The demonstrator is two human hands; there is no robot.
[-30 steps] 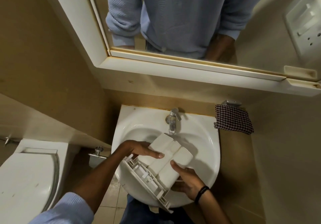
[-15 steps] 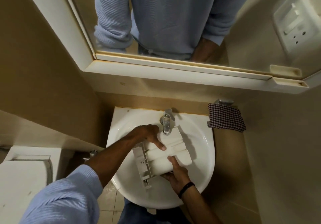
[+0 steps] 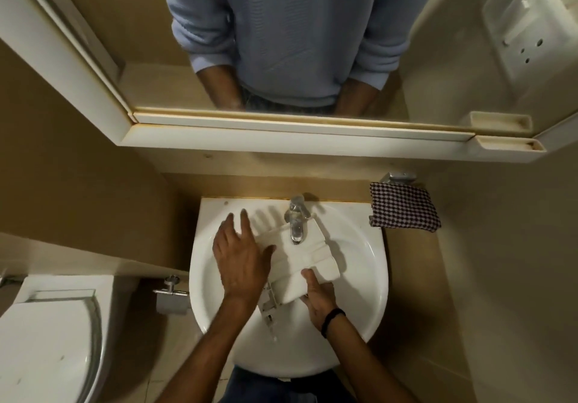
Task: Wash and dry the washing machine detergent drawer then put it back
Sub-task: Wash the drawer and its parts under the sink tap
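The white plastic detergent drawer (image 3: 308, 258) lies upside down in the white sink (image 3: 359, 296), its far end under the chrome tap (image 3: 296, 221). My right hand (image 3: 319, 299) grips the drawer's near end from below, thumb on top. My left hand (image 3: 240, 255) hovers over the drawer's left side with fingers spread, only the thumb near its edge. The drawer's front panel (image 3: 268, 305) points toward me, partly hidden by my left wrist.
A checked cloth (image 3: 403, 207) hangs on the wall right of the sink. A toilet (image 3: 47, 346) stands at the lower left. A mirror with a white shelf (image 3: 297, 139) hangs above the sink. A chrome valve (image 3: 170, 290) sticks out left of the basin.
The drawer has slid further back under the tap. My left hand has lifted off it and spread its fingers. My right hand keeps its grip.
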